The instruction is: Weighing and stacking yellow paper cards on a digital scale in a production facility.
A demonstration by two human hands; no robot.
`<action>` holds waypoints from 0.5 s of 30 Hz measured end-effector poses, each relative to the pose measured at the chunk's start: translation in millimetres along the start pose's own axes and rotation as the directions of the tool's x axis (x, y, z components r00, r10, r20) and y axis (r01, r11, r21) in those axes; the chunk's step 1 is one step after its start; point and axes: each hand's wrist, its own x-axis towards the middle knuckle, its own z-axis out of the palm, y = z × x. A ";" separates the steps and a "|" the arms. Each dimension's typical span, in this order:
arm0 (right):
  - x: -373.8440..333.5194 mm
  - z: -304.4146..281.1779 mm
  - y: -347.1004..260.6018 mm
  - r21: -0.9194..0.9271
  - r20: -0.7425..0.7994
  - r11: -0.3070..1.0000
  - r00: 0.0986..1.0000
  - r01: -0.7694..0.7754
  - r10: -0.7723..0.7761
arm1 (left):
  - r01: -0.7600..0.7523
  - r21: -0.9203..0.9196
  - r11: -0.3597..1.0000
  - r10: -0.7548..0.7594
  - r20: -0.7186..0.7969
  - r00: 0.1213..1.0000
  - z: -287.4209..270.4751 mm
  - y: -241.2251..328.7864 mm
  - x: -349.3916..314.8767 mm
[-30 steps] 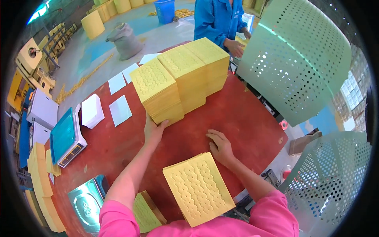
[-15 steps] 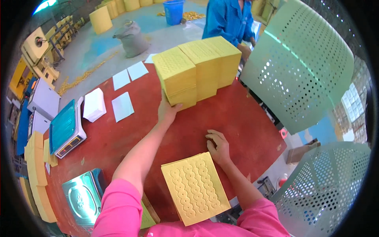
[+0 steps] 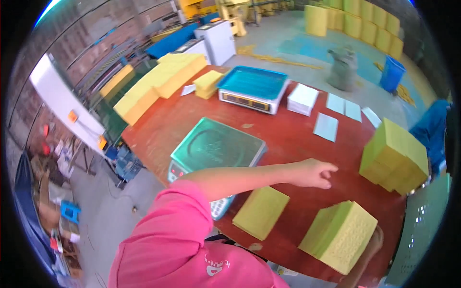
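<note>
My left hand (image 3: 314, 174) is over the middle of the red table, its fingers loosely bent and apart, holding nothing. Below it lies a low stack of yellow paper sheets (image 3: 261, 212). Near the front edge stands a thicker stack of embossed yellow paper (image 3: 346, 237). My right hand (image 3: 375, 242) is at the right side of that stack, with its fingers mostly hidden, so its grip does not show. A tall block of yellow paper stacks (image 3: 394, 156) stands at the far right of the table.
A scale with a green-lit plate (image 3: 216, 144) sits under my left forearm, and a blue-tray scale (image 3: 254, 84) stands behind it. White papers (image 3: 302, 99) lie farther right. Yellow stacks (image 3: 163, 79) line the left edge. A perforated green panel (image 3: 427, 230) borders the right.
The view has swung to the left, so the table appears farther right. My left hand has come away from the tall yellow block. My right hand is now beside the near stack.
</note>
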 end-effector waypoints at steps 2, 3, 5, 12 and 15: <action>25.0 -35.7 -44.7 0.086 0.057 0.996 0.997 0.038 -0.043 | 0.066 -0.024 0.998 -0.066 -0.035 0.997 -40.2 -5.9 -84.6; 29.2 -12.9 -79.0 0.053 -0.004 0.993 0.994 0.109 -0.109 | 0.157 -0.029 0.987 -0.159 -0.098 0.982 -56.5 -19.3 -117.0; -1.7 50.2 -202.8 -0.004 -0.203 0.947 0.927 0.320 -0.315 | 0.229 -0.172 0.958 -0.266 -0.242 0.933 -84.6 -49.6 -196.5; -169.5 194.2 -343.1 0.264 0.247 0.391 0.330 0.882 -0.911 | 0.310 -0.555 0.772 -0.606 -0.494 0.624 -162.9 -150.1 -416.5; -267.7 336.0 -357.5 0.326 0.529 0.478 0.262 0.816 -0.807 | 0.222 -0.542 0.810 -0.551 -0.577 0.602 -203.5 -181.8 -477.0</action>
